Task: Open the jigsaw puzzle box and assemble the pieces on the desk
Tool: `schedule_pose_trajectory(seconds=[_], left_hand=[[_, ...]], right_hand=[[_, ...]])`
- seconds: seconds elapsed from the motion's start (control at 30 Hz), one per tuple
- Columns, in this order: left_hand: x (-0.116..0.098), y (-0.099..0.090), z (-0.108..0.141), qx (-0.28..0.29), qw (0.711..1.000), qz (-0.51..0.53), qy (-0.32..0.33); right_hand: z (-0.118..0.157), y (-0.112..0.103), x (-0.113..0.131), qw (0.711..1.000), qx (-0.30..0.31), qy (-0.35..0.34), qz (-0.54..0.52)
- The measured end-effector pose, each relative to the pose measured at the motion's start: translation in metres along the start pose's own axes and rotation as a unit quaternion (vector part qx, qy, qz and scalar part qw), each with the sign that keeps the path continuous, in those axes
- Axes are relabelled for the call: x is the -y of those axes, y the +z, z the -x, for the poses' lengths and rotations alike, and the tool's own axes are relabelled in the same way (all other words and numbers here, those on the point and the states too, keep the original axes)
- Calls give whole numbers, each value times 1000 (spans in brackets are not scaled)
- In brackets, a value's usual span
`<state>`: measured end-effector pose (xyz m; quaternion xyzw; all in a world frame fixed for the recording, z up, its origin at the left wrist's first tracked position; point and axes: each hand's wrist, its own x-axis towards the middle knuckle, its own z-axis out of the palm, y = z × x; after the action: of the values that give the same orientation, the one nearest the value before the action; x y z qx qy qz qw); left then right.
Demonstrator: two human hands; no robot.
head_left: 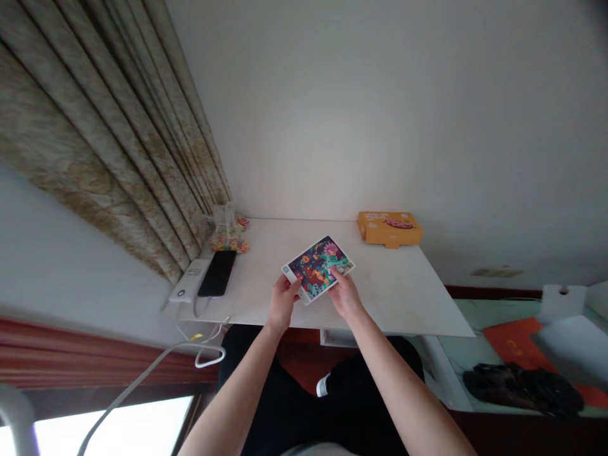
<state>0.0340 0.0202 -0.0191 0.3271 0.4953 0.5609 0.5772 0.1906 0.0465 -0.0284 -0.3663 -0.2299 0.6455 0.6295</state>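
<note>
Both hands are in front of the body, over the near edge of the worktop, and together they hold a flat square picture card with a colourful drawing on its face. The card is tilted, and it seems to be held above the worktop, not lying on it, but from this view I cannot be fully sure.

The left hand takes the lower left corner area of the card. Its fingers are closed narrow on the card edge. The right hand holds the lower right edge, and its fingers lie partly on the picture face. Both hands are gripping the same card, so neither is wide open.

For a thin card like this one, a hold with two hands at opposite edges seems good: it keeps the card steady, and the fingers cover only a small part of the picture. A light pressure should be enough, so the card does not bend.

Farther along the worktop stand an orange box and a clear bag of small colourful pieces. A black phone lies on a white power bank, and a white cable hangs down from there. A patterned curtain hangs at the left side.
</note>
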Motion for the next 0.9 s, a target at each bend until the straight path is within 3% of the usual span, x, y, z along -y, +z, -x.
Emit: schedule_pose_trajectory(seconds=[0.1,0.2,0.47,0.57,0.67,0.77,0.83,0.9], left_hand=[[-8,-13,-13,-8,997,-49,52],[-12,-25,-24,-8,991,-86,102],[-7,-51,-47,-84,964,-208,144],[-6,-66,-56,-108,943,-269,165],[-4,-82,-63,-118,904,-353,209],[-1,-97,-65,-129,839,-444,285],[3,-104,-64,-123,800,-496,313],[7,-109,-61,-97,776,-537,317]], right_hand=[[-8,-21,7,993,-59,-5,106],[-12,-37,10,975,-67,7,211],[-7,-38,2,936,94,-8,338],[-12,-34,-8,922,122,4,368],[-22,-25,-27,919,108,-5,380],[-34,-6,-52,907,90,-28,411],[-41,10,-67,882,83,-55,460],[-47,28,-78,836,87,-82,536]])
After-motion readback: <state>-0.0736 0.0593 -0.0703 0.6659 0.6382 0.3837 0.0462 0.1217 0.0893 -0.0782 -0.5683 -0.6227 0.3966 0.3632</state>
